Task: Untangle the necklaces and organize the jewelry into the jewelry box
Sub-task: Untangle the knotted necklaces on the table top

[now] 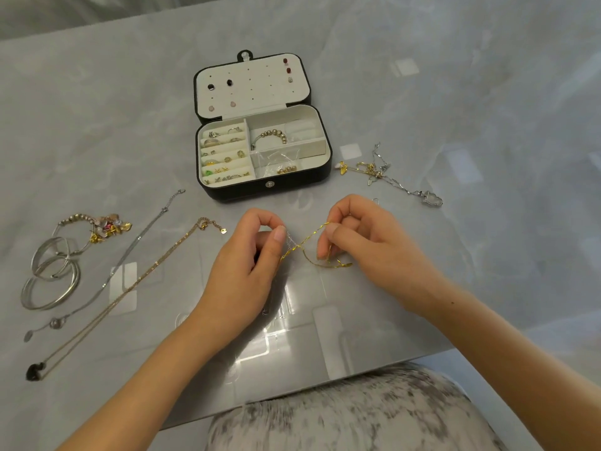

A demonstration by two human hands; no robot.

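Just in front of the open jewelry box (234, 193), both hands are untangling. The left hand (247, 255) pinches one end of the gold chain (313, 236) and the right hand (361, 242) pinches the other. Next, I'd guess, comes a gentle teasing apart to loosen the loop.

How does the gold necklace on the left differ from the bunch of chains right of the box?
The gold necklace lies stretched out straight; the bunch of chains is knotted. The necklace is one chain; the bunch mixes silver and gold. Both lie loose on the table.
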